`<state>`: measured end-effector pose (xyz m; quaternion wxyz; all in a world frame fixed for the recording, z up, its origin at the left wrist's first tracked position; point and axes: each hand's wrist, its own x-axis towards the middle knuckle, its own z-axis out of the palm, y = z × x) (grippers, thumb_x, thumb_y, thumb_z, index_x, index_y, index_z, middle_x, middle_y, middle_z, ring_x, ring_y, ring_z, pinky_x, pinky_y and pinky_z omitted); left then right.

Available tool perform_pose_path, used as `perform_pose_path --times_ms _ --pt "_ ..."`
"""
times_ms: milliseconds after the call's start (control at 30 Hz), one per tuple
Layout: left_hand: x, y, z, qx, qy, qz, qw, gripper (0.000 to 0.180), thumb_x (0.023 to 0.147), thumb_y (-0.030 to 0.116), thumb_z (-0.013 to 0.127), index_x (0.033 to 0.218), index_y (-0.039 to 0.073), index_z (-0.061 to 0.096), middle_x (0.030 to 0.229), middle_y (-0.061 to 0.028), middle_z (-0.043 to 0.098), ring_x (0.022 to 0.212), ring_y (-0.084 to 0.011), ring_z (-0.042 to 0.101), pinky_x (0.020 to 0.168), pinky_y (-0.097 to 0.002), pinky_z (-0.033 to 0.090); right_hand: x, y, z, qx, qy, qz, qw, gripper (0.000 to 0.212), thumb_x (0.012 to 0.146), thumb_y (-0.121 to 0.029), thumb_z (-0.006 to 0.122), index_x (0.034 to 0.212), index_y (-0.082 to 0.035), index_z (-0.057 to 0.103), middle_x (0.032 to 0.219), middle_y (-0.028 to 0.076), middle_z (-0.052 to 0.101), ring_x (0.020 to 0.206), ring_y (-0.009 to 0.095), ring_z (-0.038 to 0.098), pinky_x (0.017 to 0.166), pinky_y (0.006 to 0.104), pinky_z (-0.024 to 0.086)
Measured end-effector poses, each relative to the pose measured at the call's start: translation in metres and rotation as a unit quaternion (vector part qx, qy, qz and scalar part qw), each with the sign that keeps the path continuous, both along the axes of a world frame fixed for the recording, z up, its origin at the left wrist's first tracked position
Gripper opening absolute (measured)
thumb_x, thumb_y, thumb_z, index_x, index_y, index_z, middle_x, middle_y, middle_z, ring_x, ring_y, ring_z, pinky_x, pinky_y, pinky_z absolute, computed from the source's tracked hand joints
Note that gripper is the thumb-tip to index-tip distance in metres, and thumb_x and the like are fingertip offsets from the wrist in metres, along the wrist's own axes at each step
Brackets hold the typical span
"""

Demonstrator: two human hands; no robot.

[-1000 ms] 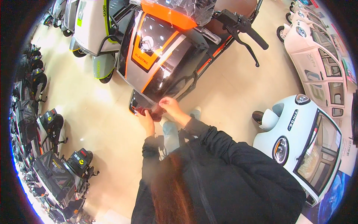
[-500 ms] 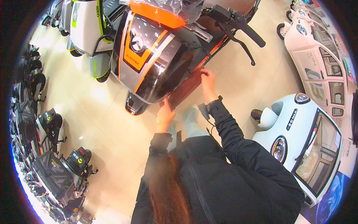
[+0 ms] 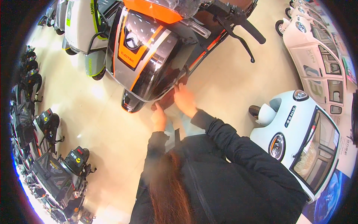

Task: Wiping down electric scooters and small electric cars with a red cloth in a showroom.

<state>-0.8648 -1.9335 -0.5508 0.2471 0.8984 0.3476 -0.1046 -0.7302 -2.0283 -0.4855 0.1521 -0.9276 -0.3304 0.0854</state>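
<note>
A dark reddish-brown cloth (image 3: 167, 99) stretches between my hands, close beside the front of a grey, black and orange electric vehicle (image 3: 158, 61). My left hand (image 3: 159, 118) pinches one end of it near the vehicle's front fender. My right hand (image 3: 185, 99) grips it farther right and higher, by the dark side of the front panel. Part of the cloth is hidden behind my fingers and against the panel. Whether the cloth touches the panel I cannot tell.
A handlebar with a brake lever (image 3: 242, 48) juts out at the upper right. At the right stands a small white car (image 3: 272, 127), with a larger pale car (image 3: 317, 59) behind. Black scooters (image 3: 56, 168) line the left side; a white and green scooter (image 3: 80, 30) is at upper left.
My right hand has moved down and left, closer to my left hand, and the cloth between them is shorter and bunched. My left hand has shifted slightly left. The view has shifted slightly.
</note>
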Motion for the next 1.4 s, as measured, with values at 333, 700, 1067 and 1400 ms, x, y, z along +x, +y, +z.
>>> perform_pose_path --times_ms 333,700,1067,1400 --pt "-0.100 0.056 -0.025 -0.083 0.033 0.056 0.994 0.025 0.083 0.021 0.060 0.101 0.005 0.054 0.092 -0.0228 0.065 0.086 -0.0412 0.062 0.074 -0.0504 0.049 -0.063 0.026 -0.048 0.051 0.061 0.187 0.979 0.050 0.084 -0.004 0.048 0.131 0.010 0.039 0.120 0.025 0.051 0.100 0.037 0.059 0.082 0.0411 0.052" --pt "-0.010 0.039 0.050 -0.099 -0.155 -0.063 0.981 0.052 0.086 0.019 0.059 0.134 0.013 0.043 0.086 -0.0233 0.064 0.078 -0.0413 0.063 0.067 -0.0480 0.050 -0.008 -0.037 0.018 0.019 0.012 0.040 0.999 0.060 0.078 0.002 0.051 0.136 -0.008 0.040 0.108 0.018 0.054 0.095 0.035 0.057 0.076 0.0426 0.050" --pt "0.069 -0.075 0.094 -0.086 -0.212 -0.296 0.927 0.038 0.086 0.022 0.057 0.124 0.020 0.053 0.079 -0.0220 0.064 0.071 -0.0421 0.062 0.062 -0.0510 0.048 -0.013 -0.263 0.010 0.163 0.028 -0.329 0.930 0.030 0.076 -0.011 0.055 0.103 0.001 0.059 0.098 0.020 0.061 0.094 0.038 0.058 0.082 0.0445 0.048" --pt "0.145 -0.273 0.118 -0.047 -0.124 -0.436 0.890 0.018 0.087 0.029 0.058 0.099 0.016 0.061 0.080 -0.0154 0.067 0.078 -0.0388 0.063 0.066 -0.0486 0.049 -0.044 -0.464 -0.017 0.186 0.033 -0.477 0.858 0.021 0.075 -0.014 0.058 0.090 -0.001 0.065 0.087 0.019 0.063 0.086 0.036 0.060 0.077 0.0418 0.049"
